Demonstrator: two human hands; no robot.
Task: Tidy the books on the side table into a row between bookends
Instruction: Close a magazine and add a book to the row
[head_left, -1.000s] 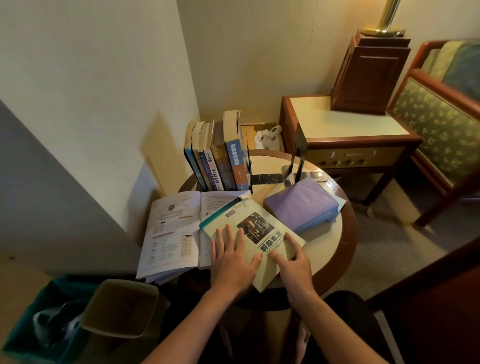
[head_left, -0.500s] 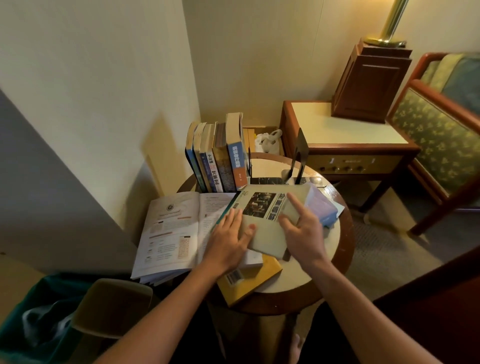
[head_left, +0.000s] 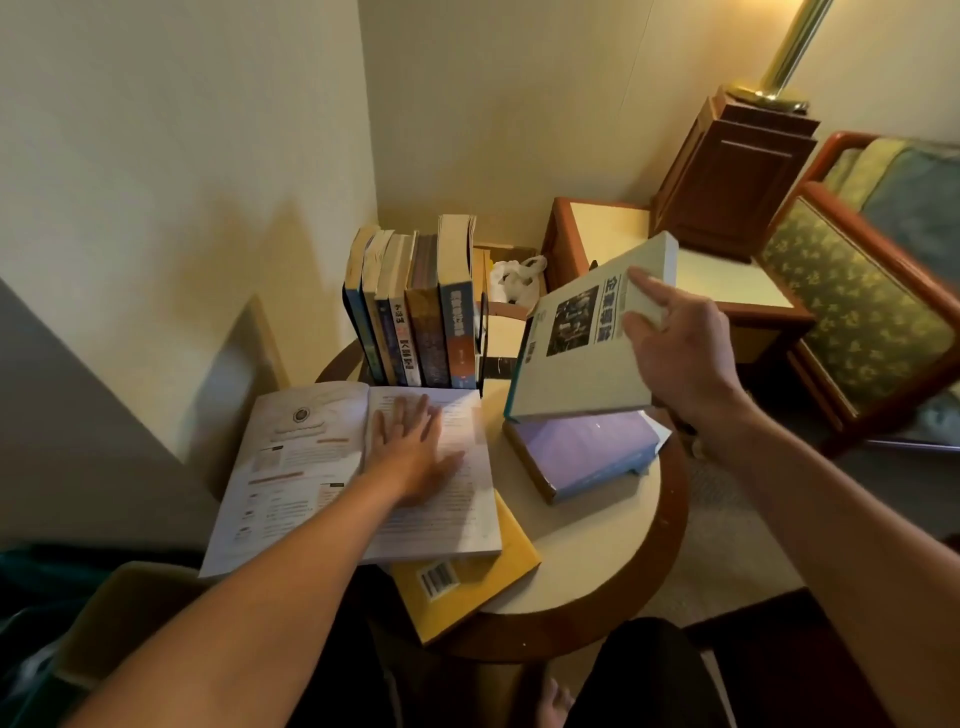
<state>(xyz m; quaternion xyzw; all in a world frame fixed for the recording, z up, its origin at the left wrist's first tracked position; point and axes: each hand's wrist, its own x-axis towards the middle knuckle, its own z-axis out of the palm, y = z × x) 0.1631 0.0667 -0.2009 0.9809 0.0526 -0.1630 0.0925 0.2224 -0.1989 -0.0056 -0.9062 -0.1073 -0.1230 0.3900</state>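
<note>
My right hand (head_left: 675, 353) grips a pale green book (head_left: 571, 364) by its right edge and holds it tilted in the air above a purple book (head_left: 587, 457) lying on the round side table (head_left: 597, 561). My left hand (head_left: 415, 452) rests flat, fingers spread, on the right page of an open book (head_left: 311, 467). A yellow book (head_left: 467, 587) lies partly under that open book. Several books (head_left: 410, 312) stand upright in a row at the back of the table, with a thin black bookend (head_left: 483, 338) against their right side.
A wooden nightstand (head_left: 613, 234) with a dark wooden lamp base (head_left: 737, 171) stands behind the table. An upholstered chair (head_left: 872, 312) is at the right. A bin (head_left: 130, 623) sits on the floor at the lower left. The wall is close on the left.
My right hand has lifted the pale green book off the table, up and to the right. My left hand let go of it and moved left onto the open book.
</note>
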